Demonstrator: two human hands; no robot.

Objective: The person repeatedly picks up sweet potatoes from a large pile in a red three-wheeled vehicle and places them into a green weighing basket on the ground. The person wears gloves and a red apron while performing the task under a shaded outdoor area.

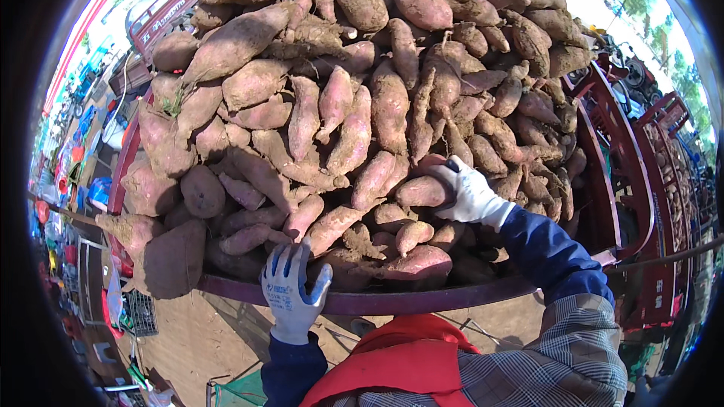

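A big heap of soil-covered sweet potatoes with reddish-purple skins fills the cart bed before me. My right hand, in a white glove with dark fingertips, grips the right end of a sweet potato near the front of the heap. Behind that one, another reddish sweet potato touches the same fingertips. My left hand, in a white and blue glove bearing print, lies over the cart's purple front rim. Its fingers are spread, with their tips beside a sweet potato, and it holds nothing.
At the left corner a large sweet potato overhangs the rim. On the right stand the cart's red metal side rails and another loaded red cart. A black crate and a green net are on the ground below.
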